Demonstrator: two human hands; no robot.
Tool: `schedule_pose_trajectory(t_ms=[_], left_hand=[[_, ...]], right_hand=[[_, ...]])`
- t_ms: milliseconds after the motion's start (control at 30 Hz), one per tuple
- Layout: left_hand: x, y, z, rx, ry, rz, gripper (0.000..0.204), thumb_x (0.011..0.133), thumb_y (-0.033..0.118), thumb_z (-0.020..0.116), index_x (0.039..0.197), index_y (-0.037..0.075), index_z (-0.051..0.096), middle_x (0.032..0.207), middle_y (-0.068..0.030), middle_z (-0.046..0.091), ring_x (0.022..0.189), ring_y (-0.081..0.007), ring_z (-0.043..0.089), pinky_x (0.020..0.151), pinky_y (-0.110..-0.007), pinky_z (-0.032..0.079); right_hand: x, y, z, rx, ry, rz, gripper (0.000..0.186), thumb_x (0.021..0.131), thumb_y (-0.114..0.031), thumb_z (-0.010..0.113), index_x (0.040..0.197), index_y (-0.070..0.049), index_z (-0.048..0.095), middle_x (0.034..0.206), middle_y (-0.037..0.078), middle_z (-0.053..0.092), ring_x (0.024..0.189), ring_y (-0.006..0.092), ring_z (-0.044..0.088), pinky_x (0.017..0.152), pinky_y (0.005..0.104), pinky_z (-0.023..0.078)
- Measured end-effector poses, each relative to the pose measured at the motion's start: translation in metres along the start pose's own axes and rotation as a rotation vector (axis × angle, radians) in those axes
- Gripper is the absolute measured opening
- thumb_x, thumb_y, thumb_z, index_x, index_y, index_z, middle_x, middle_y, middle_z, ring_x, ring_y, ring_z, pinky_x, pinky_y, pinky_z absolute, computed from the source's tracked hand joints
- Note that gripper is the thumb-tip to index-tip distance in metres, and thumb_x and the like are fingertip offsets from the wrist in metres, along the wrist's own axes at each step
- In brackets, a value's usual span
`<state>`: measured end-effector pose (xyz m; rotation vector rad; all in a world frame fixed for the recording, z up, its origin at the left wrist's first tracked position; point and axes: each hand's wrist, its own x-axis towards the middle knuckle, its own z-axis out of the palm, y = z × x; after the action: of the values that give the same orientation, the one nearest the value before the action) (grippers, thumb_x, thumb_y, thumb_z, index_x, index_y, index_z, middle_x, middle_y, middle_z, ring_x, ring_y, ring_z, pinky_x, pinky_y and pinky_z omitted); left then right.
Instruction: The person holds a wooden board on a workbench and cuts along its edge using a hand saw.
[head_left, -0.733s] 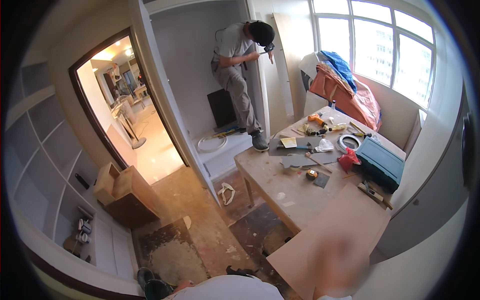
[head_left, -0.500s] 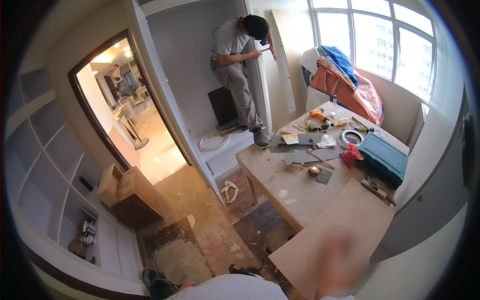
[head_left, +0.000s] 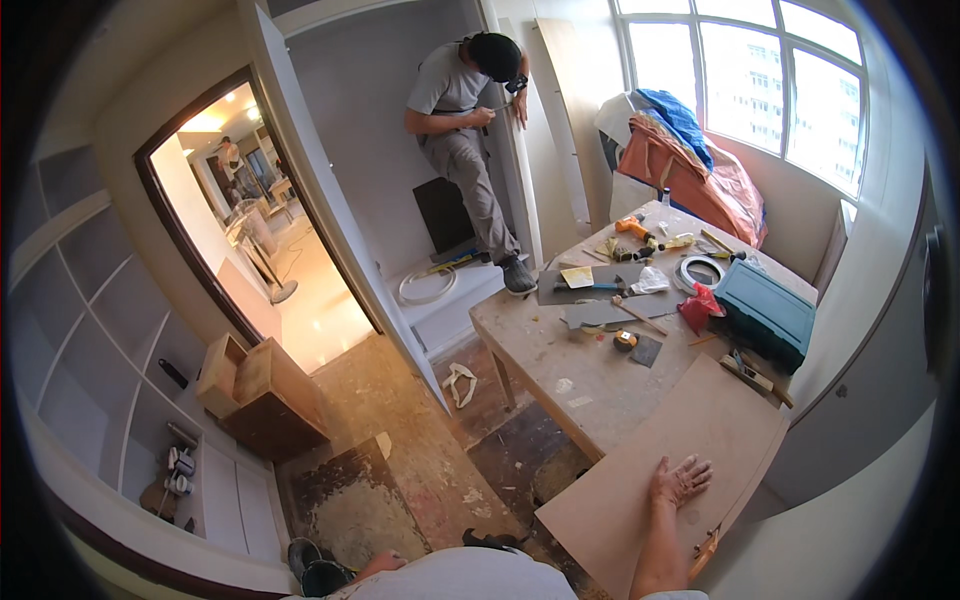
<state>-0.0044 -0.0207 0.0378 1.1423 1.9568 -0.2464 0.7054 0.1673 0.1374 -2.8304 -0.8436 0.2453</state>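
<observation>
My right hand [head_left: 682, 481] lies flat with fingers spread on a thin brown board [head_left: 600, 510], which rests on the near end of the worktable [head_left: 530, 345] and overhangs its edge. Beside my right forearm, at the board's edge, is an orange-brown object [head_left: 705, 550] whose kind I cannot make out. Low in the view, my left hand [head_left: 385, 562] shows only in part beside my body, close to a dark rounded object [head_left: 322, 572]; its fingers are hidden. A hand plane [head_left: 748, 372] sits by the board's far right corner.
A teal toolbox [head_left: 765, 312], a tape measure [head_left: 626, 341], an orange drill [head_left: 634, 228] and a tape roll [head_left: 700, 272] lie on the table. Another person [head_left: 465, 130] stands with one foot on its far corner. A wooden drawer box [head_left: 280, 395] stands left, near a doorway.
My right hand, blurred by motion before, now rests clearly on the board. The orange-brown object has come into sight beside that forearm. The other person has shifted slightly left and bends lower.
</observation>
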Motion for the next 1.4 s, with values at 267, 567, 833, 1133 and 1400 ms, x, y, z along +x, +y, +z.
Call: schedule_pose_trajectory(t_ms=[267,567,833,1133,1400], left_hand=[[0.011,-0.018,0.01,0.064,0.007,0.098,0.071,0.087,0.056,0.078,0.131,0.001,0.073,0.122,-0.0244,0.076,0.115,-0.039,0.073,0.097,-0.047,0.057],[0.003,-0.017,0.02,-0.011,0.03,-0.009,0.071,0.086,0.056,0.079,0.134,0.004,0.072,0.125,-0.0234,0.075,0.118,-0.0381,0.072,0.099,-0.046,0.057],[0.005,-0.022,0.019,-0.01,-0.038,-0.037,0.071,0.088,0.054,0.078,0.137,0.003,0.07,0.13,-0.0235,0.073,0.121,-0.0376,0.071,0.099,-0.046,0.056],[0.007,-0.03,0.016,0.035,-0.016,0.096,0.07,0.089,0.056,0.077,0.132,0.001,0.072,0.125,-0.0237,0.075,0.116,-0.0378,0.072,0.098,-0.047,0.056],[0.001,-0.021,0.019,0.057,-0.005,0.081,0.07,0.088,0.058,0.077,0.131,0.003,0.073,0.124,-0.0235,0.076,0.115,-0.0376,0.073,0.097,-0.047,0.056]], right_hand=[[-0.005,-0.006,-0.009,-0.039,-0.015,-0.014,0.091,0.102,-0.067,0.05,0.168,-0.007,0.033,0.176,0.028,0.019,0.163,0.0465,0.013,0.132,0.0595,0.008],[-0.007,-0.004,-0.011,-0.029,-0.027,-0.001,0.091,0.102,-0.066,0.049,0.168,-0.006,0.032,0.177,0.028,0.016,0.164,0.046,0.01,0.132,0.0588,0.006],[-0.008,-0.008,-0.014,0.001,-0.031,-0.006,0.091,0.101,-0.064,0.052,0.168,-0.006,0.032,0.177,0.028,0.015,0.164,0.046,0.01,0.133,0.0581,0.005],[-0.006,-0.002,-0.011,0.03,-0.032,-0.007,0.093,0.1,-0.064,0.055,0.168,-0.005,0.031,0.176,0.029,0.016,0.164,0.0464,0.009,0.132,0.0586,0.005],[-0.005,-0.001,-0.007,0.045,-0.031,-0.022,0.093,0.1,-0.063,0.055,0.167,-0.004,0.032,0.176,0.029,0.016,0.164,0.0461,0.008,0.132,0.059,0.005]])
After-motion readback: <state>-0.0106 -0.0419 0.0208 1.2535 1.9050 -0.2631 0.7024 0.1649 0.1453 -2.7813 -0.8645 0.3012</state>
